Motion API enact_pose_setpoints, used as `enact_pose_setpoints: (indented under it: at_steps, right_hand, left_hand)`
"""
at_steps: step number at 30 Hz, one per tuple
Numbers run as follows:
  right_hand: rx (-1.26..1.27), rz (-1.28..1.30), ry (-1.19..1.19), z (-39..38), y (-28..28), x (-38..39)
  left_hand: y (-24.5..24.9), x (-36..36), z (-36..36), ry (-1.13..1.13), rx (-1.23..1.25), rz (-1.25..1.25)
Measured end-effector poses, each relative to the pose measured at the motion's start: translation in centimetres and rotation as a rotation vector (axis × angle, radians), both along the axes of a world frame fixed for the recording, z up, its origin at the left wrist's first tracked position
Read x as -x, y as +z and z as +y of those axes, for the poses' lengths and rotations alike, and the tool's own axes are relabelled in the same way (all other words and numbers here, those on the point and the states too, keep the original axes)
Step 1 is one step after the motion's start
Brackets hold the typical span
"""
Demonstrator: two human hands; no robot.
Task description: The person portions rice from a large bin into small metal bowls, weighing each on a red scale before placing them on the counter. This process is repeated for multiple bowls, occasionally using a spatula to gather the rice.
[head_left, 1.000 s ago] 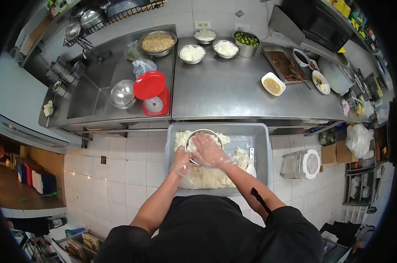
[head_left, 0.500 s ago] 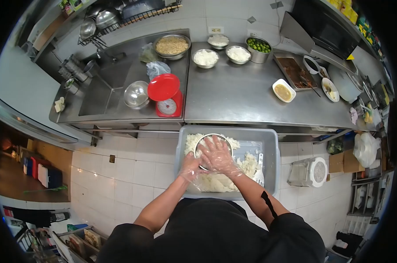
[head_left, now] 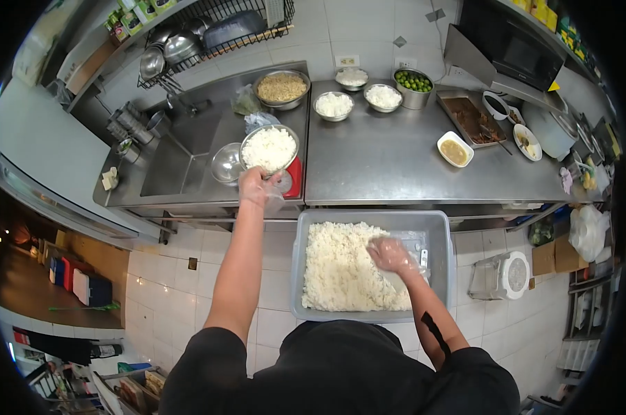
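Observation:
My left hand (head_left: pixel 256 187), in a clear plastic glove, grips the near rim of a metal bowl (head_left: pixel 297 153) heaped with white rice (head_left: pixel 270 147). The bowl covers the pan of a red kitchen scale (head_left: pixel 295 178); whether it rests on the pan or hangs just above cannot be told. My gloved right hand (head_left: pixel 392 254) is low over the rice (head_left: pixel 341 266) in a grey plastic tub (head_left: pixel 437 238), fingers somewhat spread at the rice's right edge. A white, slotted utensil (head_left: pixel 424 259) lies partly hidden beside that hand.
An empty metal bowl (head_left: pixel 226 164) sits left of the scale by the sink (head_left: pixel 168 162). On the steel counter (head_left: pixel 375 166) stand several rice bowls (head_left: pixel 334 106), a pot of green fruits (head_left: pixel 414 83), a sauce dish (head_left: pixel 455 149) and a tray (head_left: pixel 468 121). A lidded container (head_left: pixel 500 275) stands on the floor.
My left hand has carried the bowl of rice from the tub up to the scale. My right hand has left the bowl and shifted right over the tub's rice. The view has moved slightly.

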State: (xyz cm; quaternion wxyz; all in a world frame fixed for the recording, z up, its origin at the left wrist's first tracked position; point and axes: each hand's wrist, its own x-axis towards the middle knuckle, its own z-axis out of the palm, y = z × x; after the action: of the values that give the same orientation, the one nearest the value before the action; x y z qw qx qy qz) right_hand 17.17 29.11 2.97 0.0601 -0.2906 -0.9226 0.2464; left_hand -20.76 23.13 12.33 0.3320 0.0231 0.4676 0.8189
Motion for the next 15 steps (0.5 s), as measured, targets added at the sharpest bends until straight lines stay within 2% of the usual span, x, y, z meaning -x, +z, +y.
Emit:
enact_pose_setpoints:
  at_steps: [1, 3, 5, 11, 14, 15]
  right_hand:
    - [0.075, -0.058, 0.046, -0.5, -2.0, -0.8]
    - [0.184, -0.278, 0.071, -1.7, -5.4, -2.8]
    - [0.204, -0.396, 0.052, -3.1, -8.4, -5.1]
    - [0.297, -0.515, 0.072, -6.3, -17.8, -11.4]
    - [0.33, -0.54, 0.072, -7.3, -20.2, -13.3]
    - [0.334, -0.545, 0.077, -7.6, -19.2, -13.3]
  left_hand:
    - [0.5, 0.8, 0.5, 0.001, -0.005, 0.008]
    - [1.3, 2.0, 1.2, 0.041, 0.1, -0.22]
    - [0.8, 2.8, 1.2, 0.036, 0.111, -0.218]
    - [-0.5, 3.5, 0.1, -0.024, 0.08, -0.187]
    - [-1.3, 4.5, -0.3, -0.076, 0.09, -0.209]
    - [-1.4, 4.5, -0.6, -0.084, 0.101, -0.158]
